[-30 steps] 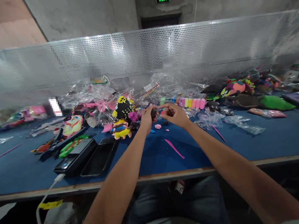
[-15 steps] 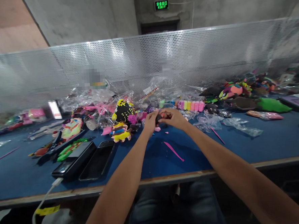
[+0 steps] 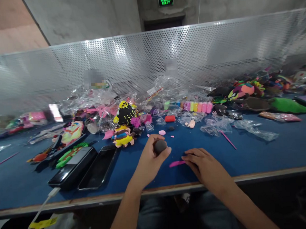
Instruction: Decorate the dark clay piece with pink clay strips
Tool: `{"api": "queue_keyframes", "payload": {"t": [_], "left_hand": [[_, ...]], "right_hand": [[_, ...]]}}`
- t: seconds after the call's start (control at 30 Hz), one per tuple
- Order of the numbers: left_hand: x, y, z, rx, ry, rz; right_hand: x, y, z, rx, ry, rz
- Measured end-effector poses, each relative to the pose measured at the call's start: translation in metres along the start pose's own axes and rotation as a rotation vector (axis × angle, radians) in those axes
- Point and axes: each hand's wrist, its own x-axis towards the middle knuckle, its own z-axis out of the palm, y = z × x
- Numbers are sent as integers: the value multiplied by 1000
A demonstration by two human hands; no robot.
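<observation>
My left hand [image 3: 150, 156] is curled around a dark grey ball of modelling clay [image 3: 160, 147], its thumb across the near side. Just to the right, low over the blue table, my right hand [image 3: 202, 165] pinches the end of a pink plastic clay knife [image 3: 177, 163]; its fingers hide the handle. Beyond the hands lie a flat pink bit of clay [image 3: 162, 132], a small dark crumb of clay [image 3: 171, 128] and a red block of clay [image 3: 170, 118]. A peach lump of clay [image 3: 191, 124] rests on clear wrapping.
At the left are a phone [image 3: 98, 169] and a black power bank [image 3: 73, 167] with a white cable. Clay figures, among them a yellow one [image 3: 123, 137], and plastic bags line the back below a perforated metal screen [image 3: 129, 60]. Another pink stick [image 3: 228, 140] lies right.
My hands have parted and come nearer. The dark ball stays in my left hand. My right hand has moved to the pink knife, which has turned. The red block now lies on the table.
</observation>
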Motion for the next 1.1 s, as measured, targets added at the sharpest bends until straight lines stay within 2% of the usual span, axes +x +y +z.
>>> {"api": "queue_keyframes", "payload": {"t": [0.1, 0.17, 0.3, 0.5, 0.73, 0.83, 0.93, 1.1], "left_hand": [[-13, -17, -2, 377, 67, 24], [-14, -23, -3, 532, 36, 44], [-14, -25, -2, 688, -59, 89], [-13, -27, 2, 853, -116, 118], [-27, -28, -11, 865, 6, 91], [-35, -28, -17, 838, 59, 99], [-37, -29, -18, 848, 21, 151], [-35, -33, -17, 929, -50, 192]], "right_hand": [[-17, 5, -2, -9, 69, -72], [-27, 5, -6, -23, 85, -123], [-47, 8, -12, 26, 99, -213], [-60, 14, -9, 114, 255, -230], [-50, 5, -21, 132, 350, -38], [-38, 1, -27, 62, 320, 46], [-22, -5, -23, -28, 274, 55], [3, -20, -8, -168, 205, -30]]}}
